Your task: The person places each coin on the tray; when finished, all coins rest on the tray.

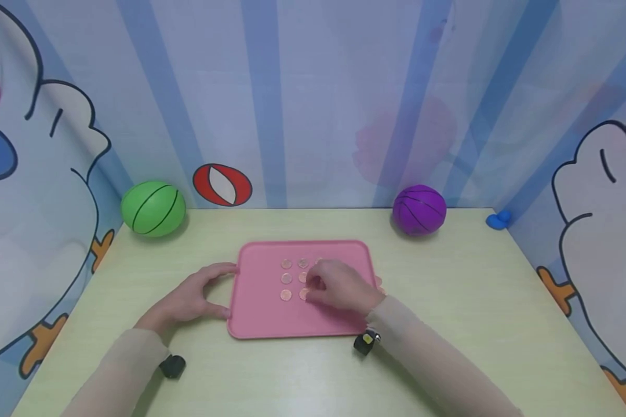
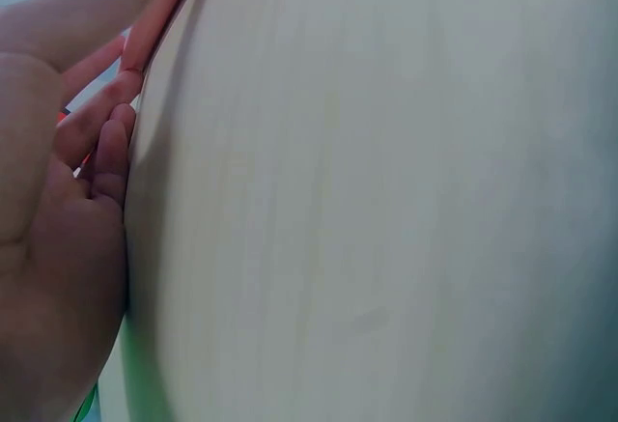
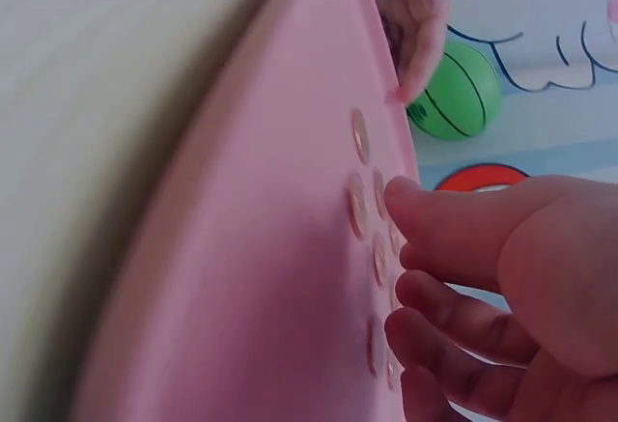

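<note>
A pink tray (image 1: 261,321) lies on the table with several copper-coloured coins (image 1: 286,295) set out in rows on it. My left hand (image 1: 190,295) is at the tray's left side, thumb and fingers spread apart with their tips at the rim. Over the right part of the rows is my right hand (image 1: 341,286), its fingers loosely bent and hiding some coins. From the right wrist view, the thumb and fingertips of that hand hover close above the coins (image 3: 357,205), with nothing seen between them.
More coins (image 1: 379,281) lie just beyond the tray's right edge, partly hidden by the right hand. A green ball (image 1: 153,208) stands at the back left, a purple ball (image 1: 419,210) at the back right. A small blue object (image 1: 498,220) sits in the far right corner.
</note>
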Action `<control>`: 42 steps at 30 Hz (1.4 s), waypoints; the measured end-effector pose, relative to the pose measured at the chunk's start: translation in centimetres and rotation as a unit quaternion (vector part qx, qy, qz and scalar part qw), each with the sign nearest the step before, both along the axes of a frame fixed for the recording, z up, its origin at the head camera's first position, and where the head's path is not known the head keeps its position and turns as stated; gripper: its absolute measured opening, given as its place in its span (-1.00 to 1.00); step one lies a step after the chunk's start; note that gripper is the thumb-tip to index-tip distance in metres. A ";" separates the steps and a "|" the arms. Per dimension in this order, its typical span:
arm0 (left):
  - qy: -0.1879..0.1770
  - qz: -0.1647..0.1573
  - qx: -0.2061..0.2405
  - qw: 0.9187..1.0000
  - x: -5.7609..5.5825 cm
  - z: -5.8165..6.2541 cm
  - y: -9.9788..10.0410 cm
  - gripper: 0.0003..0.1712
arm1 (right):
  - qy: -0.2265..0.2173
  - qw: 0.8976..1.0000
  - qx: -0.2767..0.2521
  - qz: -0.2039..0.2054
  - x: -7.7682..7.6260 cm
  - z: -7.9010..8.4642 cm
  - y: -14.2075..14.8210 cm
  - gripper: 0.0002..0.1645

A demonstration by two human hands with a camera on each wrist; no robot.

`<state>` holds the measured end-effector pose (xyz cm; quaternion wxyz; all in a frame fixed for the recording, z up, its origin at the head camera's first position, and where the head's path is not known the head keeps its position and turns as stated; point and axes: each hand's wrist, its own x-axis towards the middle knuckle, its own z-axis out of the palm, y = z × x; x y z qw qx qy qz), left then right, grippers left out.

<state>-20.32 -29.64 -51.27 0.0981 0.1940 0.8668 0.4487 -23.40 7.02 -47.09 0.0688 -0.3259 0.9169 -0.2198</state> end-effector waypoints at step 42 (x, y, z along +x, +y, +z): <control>-0.013 0.010 -0.003 1.000 0.1 0.0 0.2 0.14 | 0.002 0.999 -0.008 -0.036 -2.6 0.8 13.9 -0.70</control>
